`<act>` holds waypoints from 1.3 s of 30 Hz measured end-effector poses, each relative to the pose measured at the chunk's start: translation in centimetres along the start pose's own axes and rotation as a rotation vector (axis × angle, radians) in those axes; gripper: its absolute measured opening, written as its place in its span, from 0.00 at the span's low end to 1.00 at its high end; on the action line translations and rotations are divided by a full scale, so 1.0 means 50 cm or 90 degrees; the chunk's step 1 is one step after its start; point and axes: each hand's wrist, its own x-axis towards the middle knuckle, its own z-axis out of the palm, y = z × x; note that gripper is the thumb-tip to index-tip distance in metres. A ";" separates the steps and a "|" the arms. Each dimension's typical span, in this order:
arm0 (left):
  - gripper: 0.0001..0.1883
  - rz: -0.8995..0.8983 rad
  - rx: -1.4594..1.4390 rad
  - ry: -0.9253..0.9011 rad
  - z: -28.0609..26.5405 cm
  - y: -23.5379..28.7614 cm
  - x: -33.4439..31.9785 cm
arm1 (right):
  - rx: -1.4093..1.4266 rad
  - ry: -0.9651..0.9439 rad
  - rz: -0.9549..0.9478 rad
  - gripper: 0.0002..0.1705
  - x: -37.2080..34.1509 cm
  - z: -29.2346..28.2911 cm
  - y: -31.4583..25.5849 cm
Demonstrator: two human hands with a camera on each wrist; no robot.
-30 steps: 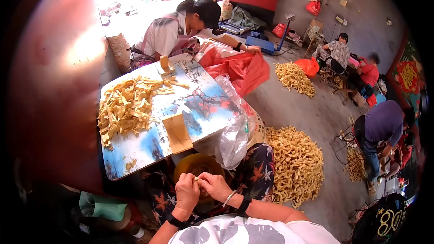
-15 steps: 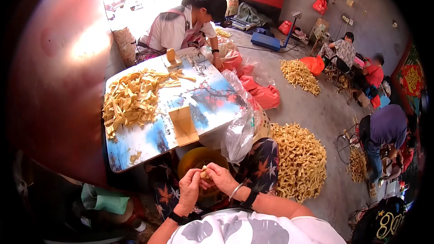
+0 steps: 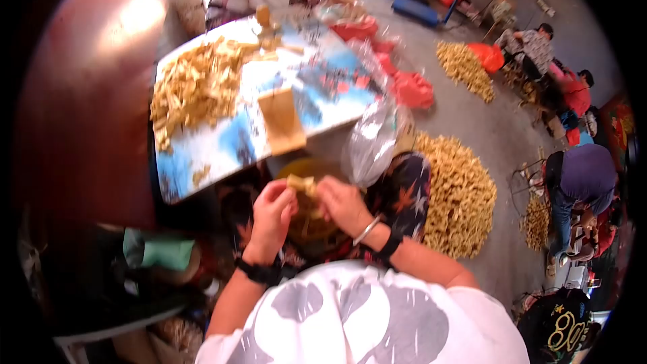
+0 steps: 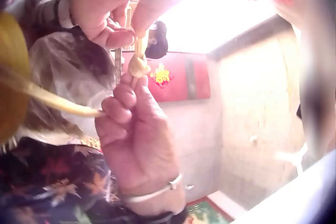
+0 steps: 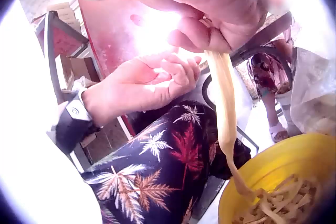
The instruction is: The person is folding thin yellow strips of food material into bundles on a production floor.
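Observation:
A soft, flat, pale yellow strip with a knot-like bulge is stretched between the two hands. The left hand pinches its upper end between thumb and fingers in the left wrist view. Just below the bulge, the right hand, with a silver bracelet, grips the strip between thumb and curled fingers. A long tail hangs from the right hand into a yellow basin between the knees. More such pale strips lie in that basin.
A painted table ahead carries a heap of flat yellow strips and a wooden stand. Right of the knee is a large pile of knotted pieces, with a clear plastic bag nearby. Several people work around the room.
The head view has tipped downward, so the table appears higher. Both hands have come up and slightly apart, the strip showing between them. The person across the table lowered an arm from a red bag.

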 end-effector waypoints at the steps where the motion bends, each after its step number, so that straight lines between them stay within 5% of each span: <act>1: 0.10 -0.006 -0.068 0.015 0.024 -0.005 -0.004 | -0.039 0.039 -0.032 0.10 0.000 0.008 -0.011; 3: 0.11 -0.025 -0.096 -0.109 0.038 -0.013 -0.021 | -0.069 0.064 -0.088 0.09 -0.005 0.030 -0.003; 7: 0.09 0.087 0.063 -0.006 0.021 -0.044 -0.012 | -0.283 0.077 -0.187 0.11 -0.001 0.028 0.025; 9: 0.09 0.118 0.189 0.020 0.023 -0.038 -0.015 | -0.233 0.116 -0.184 0.12 0.011 0.019 0.011; 18: 0.07 0.041 0.240 -0.031 0.012 -0.033 -0.040 | -0.212 0.043 -0.128 0.12 0.048 0.012 0.023; 21: 0.06 0.046 0.248 -0.017 0.015 -0.028 -0.042 | -0.046 -0.122 -0.028 0.10 0.045 -0.003 0.003; 31: 0.05 -0.060 0.194 -0.020 -0.011 0.011 -0.043 | 0.094 -0.173 0.138 0.07 0.061 -0.035 0.023; 34: 0.05 0.000 0.210 -0.024 -0.013 0.027 -0.008 | 0.157 -0.171 0.134 0.07 0.097 -0.032 0.004; 39: 0.07 0.188 0.502 -0.043 -0.011 0.115 0.093 | -0.002 -0.056 -0.075 0.11 0.197 -0.036 -0.051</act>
